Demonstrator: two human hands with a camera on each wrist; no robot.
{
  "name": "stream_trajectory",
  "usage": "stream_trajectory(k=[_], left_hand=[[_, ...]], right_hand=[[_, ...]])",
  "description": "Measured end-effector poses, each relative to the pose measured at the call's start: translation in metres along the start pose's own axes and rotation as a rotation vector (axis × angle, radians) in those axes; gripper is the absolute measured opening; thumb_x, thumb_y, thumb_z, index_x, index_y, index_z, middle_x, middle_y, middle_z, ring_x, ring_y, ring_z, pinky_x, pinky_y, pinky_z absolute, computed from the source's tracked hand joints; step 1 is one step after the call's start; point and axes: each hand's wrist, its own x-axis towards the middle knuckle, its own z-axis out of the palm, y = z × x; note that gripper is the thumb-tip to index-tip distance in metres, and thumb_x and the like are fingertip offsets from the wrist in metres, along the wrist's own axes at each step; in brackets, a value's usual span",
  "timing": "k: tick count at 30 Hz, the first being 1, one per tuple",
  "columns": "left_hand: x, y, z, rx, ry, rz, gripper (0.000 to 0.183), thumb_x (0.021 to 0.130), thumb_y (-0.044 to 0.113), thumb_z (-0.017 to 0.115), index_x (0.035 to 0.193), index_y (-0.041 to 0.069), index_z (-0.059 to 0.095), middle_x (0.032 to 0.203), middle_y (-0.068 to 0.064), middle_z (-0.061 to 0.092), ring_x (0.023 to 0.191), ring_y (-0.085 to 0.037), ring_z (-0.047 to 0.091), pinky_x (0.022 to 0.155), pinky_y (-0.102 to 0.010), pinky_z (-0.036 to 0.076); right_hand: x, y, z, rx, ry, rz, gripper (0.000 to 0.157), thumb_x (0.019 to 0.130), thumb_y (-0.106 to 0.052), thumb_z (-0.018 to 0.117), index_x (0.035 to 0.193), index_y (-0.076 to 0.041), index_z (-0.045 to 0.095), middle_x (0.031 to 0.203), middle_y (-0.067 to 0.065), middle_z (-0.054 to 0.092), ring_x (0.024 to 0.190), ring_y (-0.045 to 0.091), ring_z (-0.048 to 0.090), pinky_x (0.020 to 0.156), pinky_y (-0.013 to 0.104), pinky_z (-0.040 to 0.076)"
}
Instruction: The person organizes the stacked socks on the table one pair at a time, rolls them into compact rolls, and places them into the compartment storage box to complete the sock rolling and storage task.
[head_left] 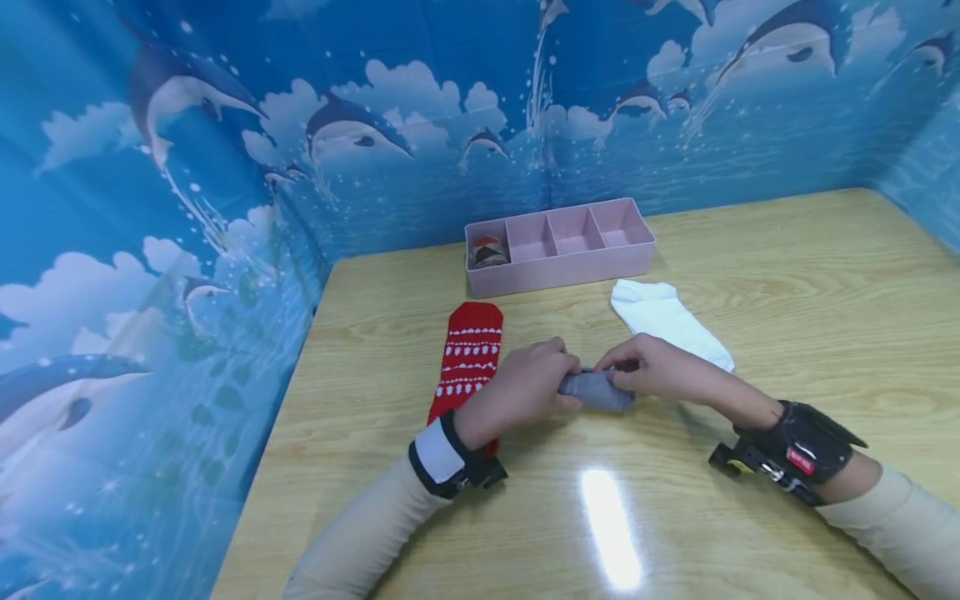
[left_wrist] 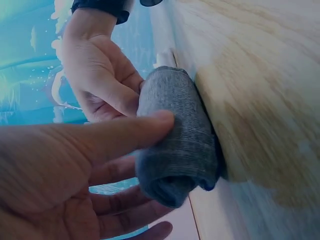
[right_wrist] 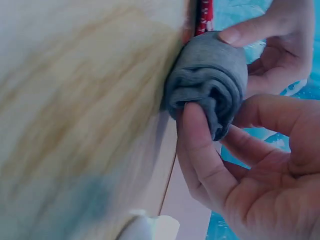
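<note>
In the head view, the left hand (head_left: 528, 379) and right hand (head_left: 660, 371) grip a grey knit roll (head_left: 597, 392) close to the bench (head_left: 795, 283), between a red patterned sock (head_left: 471, 350) and a white sock (head_left: 671, 321); beyond stands a pink box (head_left: 566, 273) with 4 compartments, 1 holding a patterned bundle (head_left: 489, 252). Only the 2 wrist views show the grey coils end-on: the left thumb (left_wrist: 150, 127) presses the side, a right fingertip (right_wrist: 195, 114) touches the folds.
</note>
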Motion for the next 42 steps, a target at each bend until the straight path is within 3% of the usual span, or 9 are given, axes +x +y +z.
stream_trajectory(k=[5, 8, 10, 16, 21, 25, 28, 37, 42], left_hand=[[0.0, 0.0, 0.002, 0.032, 0.018, -0.006, 0.037, 0.091, 0.04, 0.075, 0.12, 0.017, 0.075, 0.106, 0.0, 0.066, 0.082, -0.009, 0.058, 0.07, -0.023, 0.046], [0.0, 0.001, 0.003, 0.023, 0.017, -0.03, 0.034, 0.092, 0.041, 0.074, 0.116, 0.017, 0.076, 0.103, 0.001, 0.066, 0.078, -0.009, 0.058, 0.069, -0.023, 0.045], [0.0, 0.001, 0.003, 0.019, 0.017, -0.046, 0.034, 0.093, 0.04, 0.073, 0.116, 0.016, 0.076, 0.1, 0.001, 0.066, 0.077, -0.01, 0.058, 0.068, -0.024, 0.045], [0.002, 0.002, 0.004, 0.04, 0.047, -0.047, 0.04, 0.094, 0.037, 0.072, 0.125, 0.013, 0.069, 0.103, 0.001, 0.071, 0.083, -0.012, 0.063, 0.07, -0.024, 0.047], [0.003, 0.004, 0.004, 0.102, 0.088, -0.015, 0.041, 0.091, 0.037, 0.075, 0.126, 0.016, 0.07, 0.109, 0.001, 0.071, 0.089, -0.012, 0.065, 0.074, -0.025, 0.049], [0.002, 0.006, 0.006, 0.24, 0.131, 0.025, 0.041, 0.086, 0.039, 0.081, 0.121, 0.018, 0.075, 0.114, -0.001, 0.067, 0.096, -0.014, 0.061, 0.081, -0.028, 0.051], [0.001, 0.008, 0.009, 0.327, 0.178, 0.07, 0.037, 0.084, 0.038, 0.083, 0.113, 0.017, 0.078, 0.106, -0.001, 0.068, 0.089, -0.013, 0.062, 0.077, -0.026, 0.053], [0.001, 0.012, 0.017, 0.464, 0.265, 0.141, 0.016, 0.091, 0.016, 0.072, 0.107, 0.016, 0.077, 0.092, 0.0, 0.072, 0.075, -0.008, 0.063, 0.061, -0.02, 0.05], [0.001, 0.014, 0.019, 0.508, 0.276, 0.145, 0.017, 0.09, 0.015, 0.072, 0.106, 0.014, 0.077, 0.092, 0.0, 0.073, 0.077, -0.009, 0.066, 0.064, -0.022, 0.053]], right_hand=[[-0.002, -0.007, 0.009, -0.18, 0.207, -0.079, 0.004, 0.092, -0.003, 0.068, 0.095, -0.005, 0.068, 0.081, 0.001, 0.068, 0.073, 0.012, 0.061, 0.063, 0.028, 0.051], [-0.005, -0.014, 0.012, -0.281, 0.278, -0.112, 0.004, 0.091, -0.006, 0.072, 0.09, -0.01, 0.074, 0.085, 0.0, 0.069, 0.08, 0.012, 0.064, 0.07, 0.03, 0.054], [-0.007, -0.018, 0.013, -0.301, 0.264, -0.109, 0.004, 0.089, -0.012, 0.077, 0.092, -0.01, 0.077, 0.088, -0.001, 0.07, 0.081, 0.012, 0.063, 0.07, 0.029, 0.054], [-0.011, -0.022, 0.014, -0.37, 0.218, -0.078, 0.037, 0.074, -0.016, 0.09, 0.105, -0.002, 0.076, 0.098, 0.007, 0.07, 0.083, 0.013, 0.062, 0.069, 0.029, 0.05], [-0.01, -0.021, 0.015, -0.381, 0.213, -0.038, 0.033, 0.075, -0.012, 0.087, 0.105, -0.001, 0.076, 0.098, 0.009, 0.071, 0.082, 0.014, 0.06, 0.069, 0.028, 0.047], [-0.007, -0.021, 0.015, -0.344, 0.187, -0.027, 0.017, 0.077, -0.011, 0.084, 0.093, -0.008, 0.078, 0.086, 0.0, 0.069, 0.073, 0.011, 0.053, 0.062, 0.024, 0.04], [-0.006, -0.022, 0.015, -0.312, 0.164, -0.008, 0.007, 0.078, -0.011, 0.081, 0.083, -0.014, 0.076, 0.074, -0.007, 0.063, 0.064, 0.009, 0.046, 0.056, 0.023, 0.034], [-0.007, -0.024, 0.015, -0.232, 0.117, 0.042, 0.02, 0.083, -0.017, 0.075, 0.065, -0.019, 0.066, 0.059, -0.011, 0.052, 0.053, 0.005, 0.04, 0.05, 0.021, 0.032], [-0.007, -0.027, 0.017, -0.336, 0.165, 0.021, 0.014, 0.086, -0.02, 0.076, 0.075, -0.012, 0.072, 0.068, -0.005, 0.057, 0.06, 0.008, 0.045, 0.054, 0.024, 0.037]])
